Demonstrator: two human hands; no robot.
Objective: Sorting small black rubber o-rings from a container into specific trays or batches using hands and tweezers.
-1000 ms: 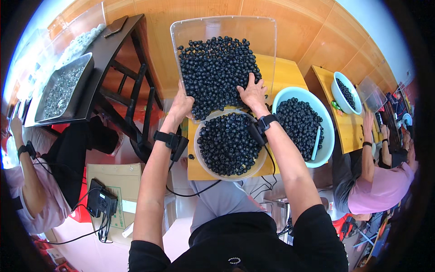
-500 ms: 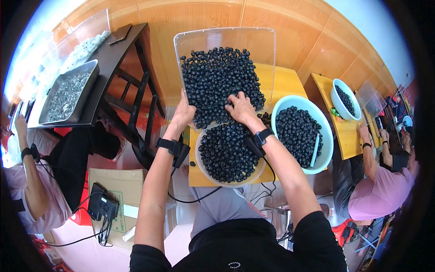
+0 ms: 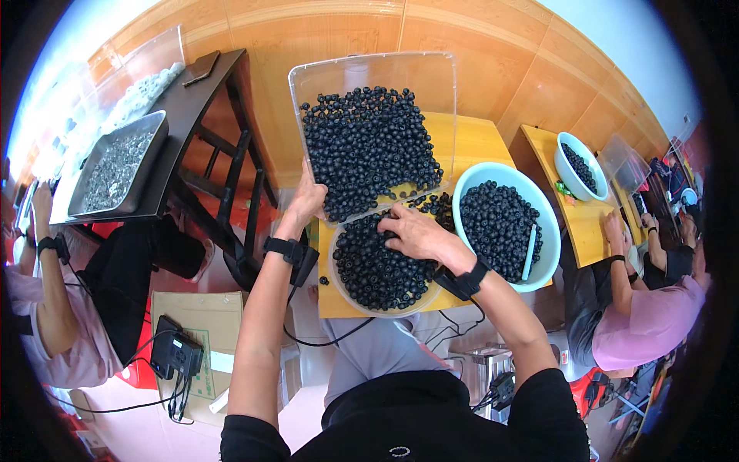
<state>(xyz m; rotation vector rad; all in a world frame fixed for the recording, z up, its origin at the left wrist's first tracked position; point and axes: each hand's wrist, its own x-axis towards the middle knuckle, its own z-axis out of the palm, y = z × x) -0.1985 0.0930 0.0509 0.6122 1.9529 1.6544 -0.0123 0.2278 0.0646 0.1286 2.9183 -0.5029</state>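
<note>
An orange tiled floor [image 3: 493, 46] surrounds the yellow desk [image 3: 477, 142]. On the desk, the clear tray [image 3: 369, 81] of blueberries tilts above a bowl [image 3: 381, 269]; the left hand [image 3: 308, 202] grips the tray's edge, and the right hand [image 3: 412, 235] rests loosely curled on the berries.

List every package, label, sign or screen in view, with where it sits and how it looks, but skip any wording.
Cardboard box: on the floor at lower left, flat, brown, with a pale label strip near its right edge.
Phone: on the dark table at upper left, a flat dark rectangle, screen unlit.
No signs and no lit screens show.
</note>
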